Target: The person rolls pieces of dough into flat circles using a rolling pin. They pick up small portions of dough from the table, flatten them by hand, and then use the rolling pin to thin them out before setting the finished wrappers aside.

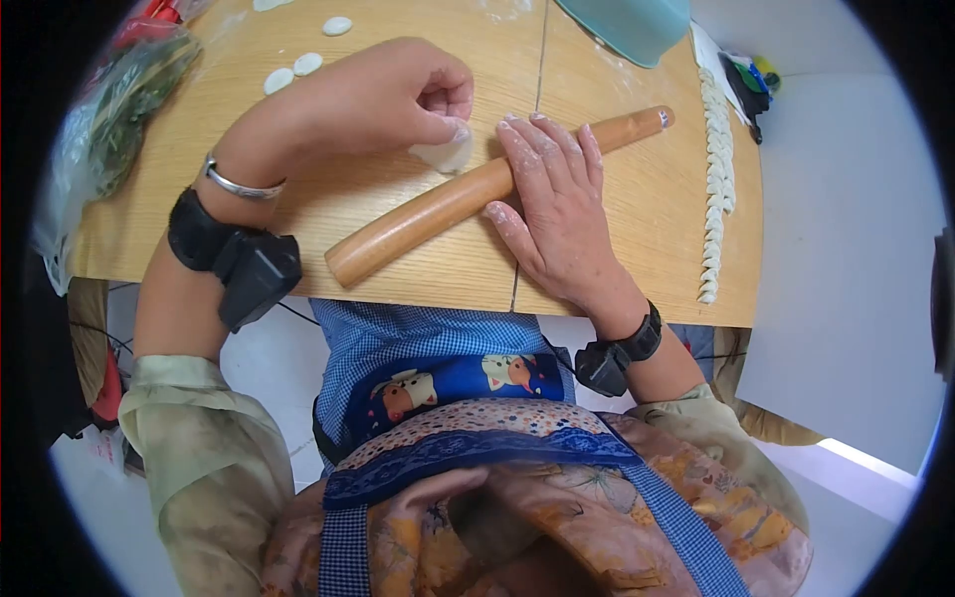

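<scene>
My left hand is closed, thumb and fingers pinching the edge of a thin round dough wrapper. The wrapper lies on the wooden table just beyond the rolling pin. A long wooden rolling pin lies slantwise across the table, its near end to the left and its far end to the upper right. On the pin's right half rests my right hand, fingers over the top and thumb on the near side. Flour whitens the fingertips of both hands.
Several small flattened dough pieces lie at the upper left. A plastic bag of green vegetables sits on the left edge. At the back stands a light-blue basin. Folded dumplings form a long row along the right edge of the table.
</scene>
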The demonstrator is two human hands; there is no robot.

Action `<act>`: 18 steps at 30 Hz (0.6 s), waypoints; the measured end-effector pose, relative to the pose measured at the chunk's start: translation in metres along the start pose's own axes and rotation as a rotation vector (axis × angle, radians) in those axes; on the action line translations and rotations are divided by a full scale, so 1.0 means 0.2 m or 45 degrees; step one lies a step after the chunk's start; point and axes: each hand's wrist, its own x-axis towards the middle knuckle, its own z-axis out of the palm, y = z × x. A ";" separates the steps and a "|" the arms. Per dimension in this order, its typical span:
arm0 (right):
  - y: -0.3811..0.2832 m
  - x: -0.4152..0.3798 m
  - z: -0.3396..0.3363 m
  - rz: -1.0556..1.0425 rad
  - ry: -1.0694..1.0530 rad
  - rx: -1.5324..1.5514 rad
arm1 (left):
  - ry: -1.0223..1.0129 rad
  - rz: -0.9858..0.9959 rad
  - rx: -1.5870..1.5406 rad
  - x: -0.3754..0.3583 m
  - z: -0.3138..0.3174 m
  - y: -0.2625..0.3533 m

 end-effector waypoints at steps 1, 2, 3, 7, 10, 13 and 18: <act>0.00 0.00 0.00 0.003 0.003 0.006 | -0.003 -0.029 -0.177 0.00 0.00 0.01; 0.00 -0.01 0.00 0.008 0.004 0.004 | -0.006 -0.059 -0.355 0.00 0.00 0.02; 0.00 -0.01 0.00 0.004 0.005 0.009 | -0.008 -0.058 -0.355 0.00 0.00 0.02; 0.01 0.00 0.00 -0.015 0.008 0.013 | -0.017 -0.219 -0.132 -0.01 -0.02 0.00; 0.02 0.04 0.00 -0.053 0.024 0.011 | -0.006 -0.179 0.066 -0.01 -0.03 -0.03; 0.05 0.15 0.02 -0.124 0.044 -0.028 | -0.005 -0.165 0.098 0.00 -0.04 -0.05; 0.10 0.40 0.13 -0.147 0.134 -0.034 | 0.021 -0.189 0.073 -0.01 -0.05 -0.06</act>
